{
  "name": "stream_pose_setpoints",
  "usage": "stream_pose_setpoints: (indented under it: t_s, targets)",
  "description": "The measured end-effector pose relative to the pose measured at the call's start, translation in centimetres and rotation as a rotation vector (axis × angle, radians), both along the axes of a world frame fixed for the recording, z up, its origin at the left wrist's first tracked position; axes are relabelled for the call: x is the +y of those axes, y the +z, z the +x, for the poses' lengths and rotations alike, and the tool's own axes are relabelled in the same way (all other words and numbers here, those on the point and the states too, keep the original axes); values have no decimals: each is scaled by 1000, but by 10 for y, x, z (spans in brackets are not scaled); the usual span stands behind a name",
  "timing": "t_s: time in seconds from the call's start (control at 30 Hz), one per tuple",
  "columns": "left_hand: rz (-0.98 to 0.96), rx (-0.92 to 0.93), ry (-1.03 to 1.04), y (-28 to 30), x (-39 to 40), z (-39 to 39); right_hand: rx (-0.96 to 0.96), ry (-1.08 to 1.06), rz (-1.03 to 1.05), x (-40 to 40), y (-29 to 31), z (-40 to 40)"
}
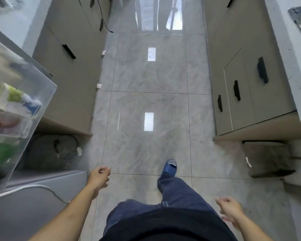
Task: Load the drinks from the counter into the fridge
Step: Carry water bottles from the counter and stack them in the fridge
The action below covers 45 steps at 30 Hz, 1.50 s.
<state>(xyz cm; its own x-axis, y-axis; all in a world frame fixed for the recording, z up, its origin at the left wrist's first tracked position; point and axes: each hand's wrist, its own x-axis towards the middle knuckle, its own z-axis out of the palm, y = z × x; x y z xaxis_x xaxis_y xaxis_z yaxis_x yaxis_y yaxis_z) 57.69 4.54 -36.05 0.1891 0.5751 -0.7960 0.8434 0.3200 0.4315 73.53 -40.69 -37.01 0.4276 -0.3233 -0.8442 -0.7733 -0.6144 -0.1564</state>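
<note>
A person stands on grey floor tiles (149, 75), left hand (99, 177) and right hand (230, 208) loosely curled, holding nothing; blurred drinks (16, 96) sit in fridge-door shelves (42, 94) beyond the left hand.

Blurred drinks (10, 108), cut off left.

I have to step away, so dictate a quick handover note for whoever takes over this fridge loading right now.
Left hand: holds nothing, fingers loosely curled.
Right hand: holds nothing, fingers relaxed.
The person is mid-step on the tiled floor between the cabinet runs.
The fridge door stands open at left; its shelves hold blurred items, too unclear to name.
No drink is in view on the countertop at right.
Left to do: check the counter for remaining drinks, load them, shut the door.
</note>
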Motion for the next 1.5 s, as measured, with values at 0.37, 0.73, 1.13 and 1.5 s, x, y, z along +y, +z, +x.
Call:
stream_pose_setpoints:
  t_s: [0.37, 0.73, 1.13, 1.5]
  targets:
    - [2, 49, 212, 6, 13, 96, -202, 290, 266, 206, 40, 272]
    - [-68, 91, 447, -11, 110, 200, -162, 552, 172, 345, 45, 397]
    - [-8, -166, 699, 29, 266, 322, -115, 861, 145, 533, 43, 516]
    - [170, -116, 1117, 60, 317, 378, -99, 1255, 295, 768, 36, 615]
